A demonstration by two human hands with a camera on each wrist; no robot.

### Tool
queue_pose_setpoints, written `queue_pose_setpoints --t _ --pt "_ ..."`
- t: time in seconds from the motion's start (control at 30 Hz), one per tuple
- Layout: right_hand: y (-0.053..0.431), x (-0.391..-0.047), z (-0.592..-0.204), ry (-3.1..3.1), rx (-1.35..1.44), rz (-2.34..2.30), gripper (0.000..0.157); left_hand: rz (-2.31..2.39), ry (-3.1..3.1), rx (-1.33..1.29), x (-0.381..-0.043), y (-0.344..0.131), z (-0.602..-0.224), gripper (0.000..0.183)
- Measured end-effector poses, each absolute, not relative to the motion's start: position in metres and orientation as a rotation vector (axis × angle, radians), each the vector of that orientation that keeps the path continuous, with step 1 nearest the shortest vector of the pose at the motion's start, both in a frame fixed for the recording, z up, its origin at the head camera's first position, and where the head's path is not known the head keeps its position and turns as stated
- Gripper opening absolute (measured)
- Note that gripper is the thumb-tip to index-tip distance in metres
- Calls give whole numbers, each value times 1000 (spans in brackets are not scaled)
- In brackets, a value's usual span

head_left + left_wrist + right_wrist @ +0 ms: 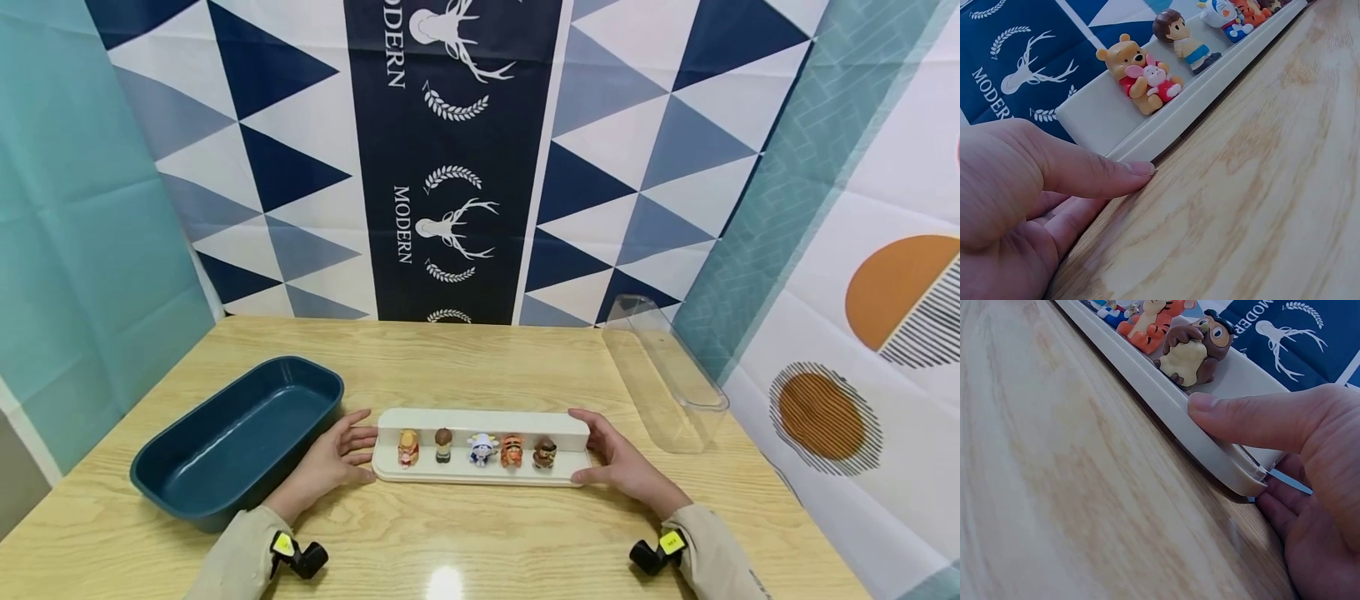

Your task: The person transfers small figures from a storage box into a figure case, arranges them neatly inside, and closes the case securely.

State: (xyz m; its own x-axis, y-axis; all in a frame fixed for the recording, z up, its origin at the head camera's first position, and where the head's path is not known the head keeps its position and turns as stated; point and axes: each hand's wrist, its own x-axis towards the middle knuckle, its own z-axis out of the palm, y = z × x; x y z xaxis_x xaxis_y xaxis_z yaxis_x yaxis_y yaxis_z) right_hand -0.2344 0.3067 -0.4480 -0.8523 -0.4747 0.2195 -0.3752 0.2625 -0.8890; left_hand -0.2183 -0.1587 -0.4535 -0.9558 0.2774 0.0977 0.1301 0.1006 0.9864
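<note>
A long cream display stand [480, 422] lies across the table with small figurines in a row on its lower step. From the left they are a yellow bear holding a pink piglet [1141, 78], a brown-haired boy [1182, 40], a white-and-blue figure [482, 448], an orange tiger [512, 451] and a brown owl [1194, 356]. At the stand's left end my left hand [335, 457] has its fingers extended, the thumb by the front corner. My right hand [618, 460] grips the right end, thumb on the front rim and fingers around the end.
A dark teal tub [225, 454] stands at the left, close to the left forearm. Toward the back right lies a clear plastic cover [663, 371]. Patterned cloth [457, 167] hangs behind the wooden table [465, 533].
</note>
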Motion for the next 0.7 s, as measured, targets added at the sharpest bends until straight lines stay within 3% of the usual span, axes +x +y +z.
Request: queue_pose_setpoints --t 0.23,0.47,0.6,0.7 --pt "309 -230 -445 2438 -857 -1662 90 1988 2244 414 -222 -155 -456 97" --pt "311 -226 -437 2511 -864 -1639 77 1985 2255 417 -222 -154 -457 97" --pt "316 -227 -430 2805 -835 -1607 71 1994 2255 406 -221 -157 -457 97" --pt "325 -233 -426 3143 -1032 -1567 61 1995 2252 411 -220 -158 -458 97"
